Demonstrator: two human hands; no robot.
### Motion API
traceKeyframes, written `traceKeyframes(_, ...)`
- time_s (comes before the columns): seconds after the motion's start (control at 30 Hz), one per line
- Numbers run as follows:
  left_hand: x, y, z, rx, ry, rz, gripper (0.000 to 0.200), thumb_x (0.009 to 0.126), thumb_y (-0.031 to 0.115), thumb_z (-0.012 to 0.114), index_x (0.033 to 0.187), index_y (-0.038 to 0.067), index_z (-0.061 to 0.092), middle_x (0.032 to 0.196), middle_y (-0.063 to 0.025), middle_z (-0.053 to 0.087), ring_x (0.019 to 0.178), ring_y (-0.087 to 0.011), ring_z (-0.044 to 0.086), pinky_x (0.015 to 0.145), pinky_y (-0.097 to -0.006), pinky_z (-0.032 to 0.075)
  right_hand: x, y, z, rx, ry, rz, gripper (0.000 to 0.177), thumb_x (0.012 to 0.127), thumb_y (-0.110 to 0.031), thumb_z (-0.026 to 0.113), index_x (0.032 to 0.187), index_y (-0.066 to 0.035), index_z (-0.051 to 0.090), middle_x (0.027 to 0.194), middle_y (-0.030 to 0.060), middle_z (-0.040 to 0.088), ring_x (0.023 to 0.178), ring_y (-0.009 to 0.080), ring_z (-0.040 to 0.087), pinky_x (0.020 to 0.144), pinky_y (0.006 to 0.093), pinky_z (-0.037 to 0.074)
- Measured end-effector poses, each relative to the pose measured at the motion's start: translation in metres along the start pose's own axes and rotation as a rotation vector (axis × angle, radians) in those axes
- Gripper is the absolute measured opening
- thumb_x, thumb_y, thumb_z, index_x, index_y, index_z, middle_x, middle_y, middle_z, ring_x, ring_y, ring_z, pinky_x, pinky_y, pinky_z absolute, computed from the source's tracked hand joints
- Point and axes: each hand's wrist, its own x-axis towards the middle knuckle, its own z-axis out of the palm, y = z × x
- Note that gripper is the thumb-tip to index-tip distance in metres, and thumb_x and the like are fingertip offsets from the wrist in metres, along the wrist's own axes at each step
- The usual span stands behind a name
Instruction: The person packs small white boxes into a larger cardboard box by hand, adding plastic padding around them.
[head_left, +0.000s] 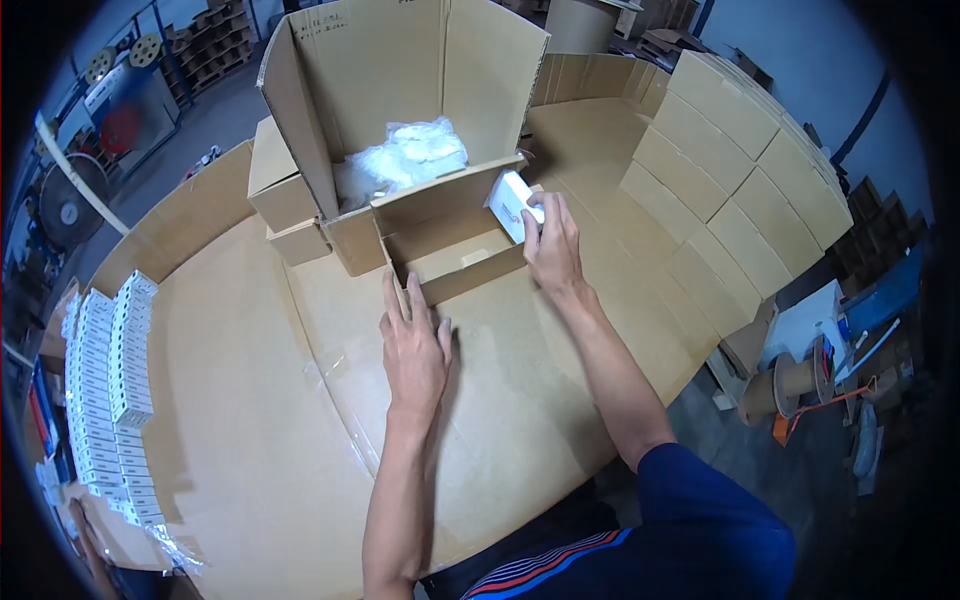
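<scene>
A small white box (510, 205) with printing on its face stands tilted at the right end of an open brown carton (468, 278). My right hand (555, 245) grips the white box from its right side, fingers closed on it. At the carton's front left corner, the stretched fingers of my left hand (413, 345) touch the front wall. Apart from a small pale patch on its floor, the carton's inside shows bare cardboard. Directly behind it stands a taller open carton (390, 60) holding crumpled clear plastic bags (405, 158).
Rows of small white boxes (110, 390) are stacked at the table's left side. Closed brown cartons (735, 150) form a stack at the right. Low cardboard walls (170, 220) edge the table. Spools (790, 385) stand beyond the right edge.
</scene>
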Motion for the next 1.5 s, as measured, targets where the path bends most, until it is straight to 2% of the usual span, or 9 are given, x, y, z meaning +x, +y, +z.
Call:
traceKeyframes(0.43,0.001,0.004,-0.001,-0.009,-0.009,0.000,0.077,0.089,0.010,0.073,0.155,-0.001,0.036,0.167,-0.0283,0.017,0.119,-0.0500,0.055,0.102,-0.0514,0.051,-0.011,0.003,0.013,-0.157,-0.043,0.222,0.010,0.086,0.000,0.073,0.094,0.006,0.070,0.096,0.0250,0.068,0.088,0.0427,0.068,0.078,0.0484,0.053)
traceKeyframes(0.6,0.000,0.005,-0.005,-0.052,-0.020,-0.041,0.079,0.087,0.012,0.072,0.158,0.002,0.036,0.164,-0.0308,0.024,0.125,-0.0518,0.053,0.105,-0.0528,0.048,-0.026,0.024,0.022,-0.110,0.087,0.197,0.016,0.091,-0.007,0.066,0.098,0.006,0.073,0.109,0.0255,0.071,0.108,0.0434,0.066,0.100,0.0482,0.050)
traceKeyframes(0.63,0.002,-0.006,0.006,0.106,0.094,0.162,0.083,0.086,0.012,0.072,0.160,0.005,0.034,0.163,-0.0328,0.024,0.123,-0.0530,0.052,0.106,-0.0546,0.047,-0.032,0.032,0.017,-0.229,-0.016,0.203,0.025,0.098,-0.014,0.060,0.105,0.005,0.074,0.129,0.0265,0.066,0.125,0.0422,0.059,0.109,0.0471,0.045)
traceKeyframes(0.77,-0.021,-0.013,-0.036,-0.088,-0.066,-0.079,0.091,0.087,0.015,0.074,0.164,0.014,0.026,0.159,-0.0315,0.031,0.127,-0.0505,0.051,0.105,-0.0530,0.048,-0.038,0.028,0.001,-0.350,-0.302,0.311,0.048,0.108,-0.030,0.045,0.149,-0.007,0.055,0.164,0.0277,0.031,0.152,0.0441,0.028,0.127,0.0516,0.016)
traceKeyframes(0.83,-0.034,-0.017,-0.060,-0.148,0.041,-0.049,0.092,0.088,0.017,0.075,0.165,0.014,0.025,0.158,-0.0300,0.033,0.128,-0.0483,0.052,0.105,-0.0514,0.049,-0.032,0.038,0.000,-0.571,-0.074,-0.062,0.049,0.108,-0.026,0.046,0.151,-0.003,0.050,0.163,0.0264,0.034,0.150,0.0429,0.033,0.126,0.0528,0.021)
traceKeyframes(0.93,-0.065,-0.056,-0.121,-0.057,0.166,-0.148,0.092,0.088,0.018,0.077,0.164,0.013,0.026,0.159,-0.0274,0.033,0.129,-0.0448,0.052,0.107,-0.0494,0.048,-0.017,-0.054,0.020,-0.054,0.124,-0.056,0.049,0.108,-0.021,0.048,0.152,-0.001,0.045,0.158,0.0216,0.043,0.148,0.0390,0.038,0.124,0.0491,0.027)
traceKeyframes(1.03,-0.100,-0.125,-0.178,0.106,0.358,-0.228,0.074,0.088,0.013,0.075,0.154,0.006,0.042,0.149,-0.0229,0.048,0.129,-0.0418,0.053,0.108,-0.0485,0.046,-0.027,-0.181,0.076,0.420,-0.090,-0.197,0.041,0.098,-0.007,0.051,0.138,0.001,0.055,0.147,0.0194,0.055,0.140,0.0345,0.049,0.119,0.0455,0.035)
traceKeyframes(1.23,-0.133,-0.260,-0.265,0.282,0.487,-0.399,0.058,0.088,0.007,0.072,0.141,0.000,0.050,0.140,-0.0233,0.053,0.129,-0.0432,0.052,0.109,-0.0472,0.046,-0.063,-0.348,0.226,0.599,-0.843,-0.721,0.047,0.089,-0.006,0.064,0.135,-0.003,0.055,0.144,0.0202,0.054,0.138,0.0403,0.048,0.115,0.0474,0.041)
traceKeyframes(1.5,-0.116,-0.377,-0.311,0.596,0.572,-0.337,0.061,0.086,0.004,0.066,0.143,-0.005,0.046,0.145,-0.0249,0.048,0.139,-0.0415,0.046,0.114,-0.0468,0.042,-0.078,-0.472,0.390,0.493,-0.955,-0.839,0.057,0.088,-0.007,0.063,0.144,-0.007,0.050,0.154,0.0163,0.046,0.141,0.0359,0.046,0.114,0.0494,0.042)
